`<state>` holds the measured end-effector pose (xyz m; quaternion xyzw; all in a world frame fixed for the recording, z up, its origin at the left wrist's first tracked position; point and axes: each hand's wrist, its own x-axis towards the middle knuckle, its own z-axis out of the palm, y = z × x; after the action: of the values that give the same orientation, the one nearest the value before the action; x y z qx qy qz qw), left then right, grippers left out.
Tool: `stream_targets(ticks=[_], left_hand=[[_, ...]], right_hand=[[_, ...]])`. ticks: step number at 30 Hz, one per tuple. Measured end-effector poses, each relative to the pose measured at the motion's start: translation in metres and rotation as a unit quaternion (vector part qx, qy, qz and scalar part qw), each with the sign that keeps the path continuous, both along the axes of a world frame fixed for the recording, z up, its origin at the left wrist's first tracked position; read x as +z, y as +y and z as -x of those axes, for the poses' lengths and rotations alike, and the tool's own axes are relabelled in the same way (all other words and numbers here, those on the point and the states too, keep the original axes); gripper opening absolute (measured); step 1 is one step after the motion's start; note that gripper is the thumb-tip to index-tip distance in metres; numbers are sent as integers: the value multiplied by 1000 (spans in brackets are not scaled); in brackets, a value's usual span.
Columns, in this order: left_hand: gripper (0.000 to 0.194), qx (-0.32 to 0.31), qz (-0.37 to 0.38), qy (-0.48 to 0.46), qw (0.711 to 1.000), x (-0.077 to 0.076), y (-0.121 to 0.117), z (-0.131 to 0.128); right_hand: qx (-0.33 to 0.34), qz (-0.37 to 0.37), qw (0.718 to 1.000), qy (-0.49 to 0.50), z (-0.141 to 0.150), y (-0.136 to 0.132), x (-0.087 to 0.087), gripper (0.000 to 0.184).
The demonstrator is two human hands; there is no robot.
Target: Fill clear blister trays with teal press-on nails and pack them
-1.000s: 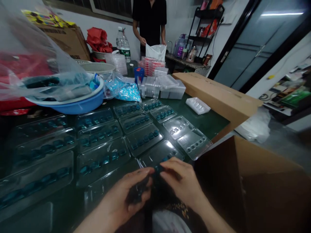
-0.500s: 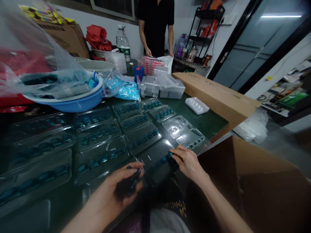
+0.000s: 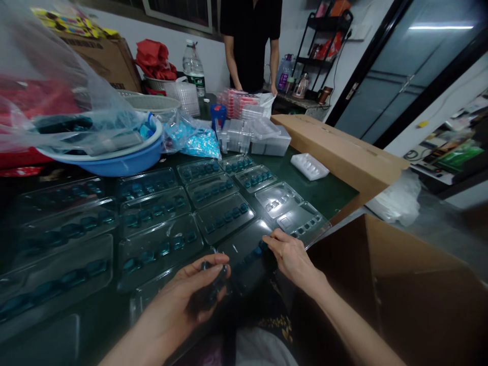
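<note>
My left hand (image 3: 190, 297) is curled round a handful of small dark pieces (image 3: 208, 294), held just above the near edge of the table. My right hand (image 3: 292, 256) reaches forward with fingertips pinched on the nearest clear plastic tray (image 3: 247, 249), at a row of small teal pieces (image 3: 263, 245) in its pockets. Many more clear trays (image 3: 160, 244) with teal pieces lie in rows across the dark green table (image 3: 328, 190). Two trays at the right (image 3: 280, 198) look partly filled.
An open cardboard box (image 3: 385, 284) stands at my right, another long one (image 3: 339, 147) beyond it. A blue basin (image 3: 118, 162) under a plastic bag, a bag of blue pieces (image 3: 194, 140) and stacked clear boxes (image 3: 253, 134) sit at the back. A person in black (image 3: 251, 40) works there.
My right hand moved away from my left hand and forward to the nearest tray, then pressed at its row of teal pieces. The person at the back shifted right.
</note>
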<state>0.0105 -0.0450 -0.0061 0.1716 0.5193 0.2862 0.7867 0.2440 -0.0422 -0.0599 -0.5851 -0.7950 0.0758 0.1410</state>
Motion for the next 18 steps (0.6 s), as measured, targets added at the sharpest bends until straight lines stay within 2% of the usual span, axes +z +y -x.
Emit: stream_targets(ticks=[3, 6, 10, 14, 18], left_hand=[[27, 14, 9, 13, 1000, 2, 0, -2], [26, 22, 3, 4, 1000, -1, 0, -4], [27, 21, -13, -16, 1000, -7, 0, -6], [28, 19, -32, -18, 999, -13, 1, -8], [31, 29, -56, -24, 998, -20, 1, -6]], right_hand=[[12, -21, 1000, -4, 4, -4, -1, 30], [24, -29, 999, 13, 9, -6, -1, 24], [6, -46, 998, 39, 15, -1, -6, 19], [-3, -51, 998, 39, 17, 12, -11, 21], [-40, -50, 997, 39, 20, 14, -2, 32]])
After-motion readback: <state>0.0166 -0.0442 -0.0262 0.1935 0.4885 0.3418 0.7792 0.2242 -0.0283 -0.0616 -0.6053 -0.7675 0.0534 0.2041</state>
